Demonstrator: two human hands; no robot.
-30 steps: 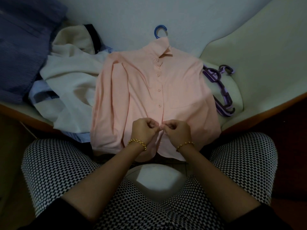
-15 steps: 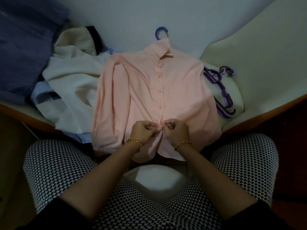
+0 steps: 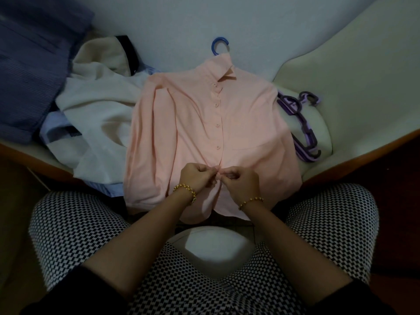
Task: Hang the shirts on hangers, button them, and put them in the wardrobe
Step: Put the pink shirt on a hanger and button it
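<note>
A peach shirt [image 3: 195,123] lies flat on the bed, front up, with the blue hook of its hanger [image 3: 218,44] sticking out above the collar. Several upper buttons down the placket are fastened. My left hand [image 3: 197,176] and my right hand [image 3: 241,179] meet at the placket low on the shirt. Each pinches the fabric edge at a button there. The button itself is mostly hidden between my fingertips.
A heap of cream and pale blue garments [image 3: 97,114] lies left of the shirt, with a dark blue striped cloth [image 3: 29,71] beyond it. Purple hangers [image 3: 302,126] lie stacked to the right. The bed's wooden edge [image 3: 363,153] runs close to my knees.
Both hands stay pinched at the same low button, shifting only slightly upward on the placket. The shirt has not moved.
</note>
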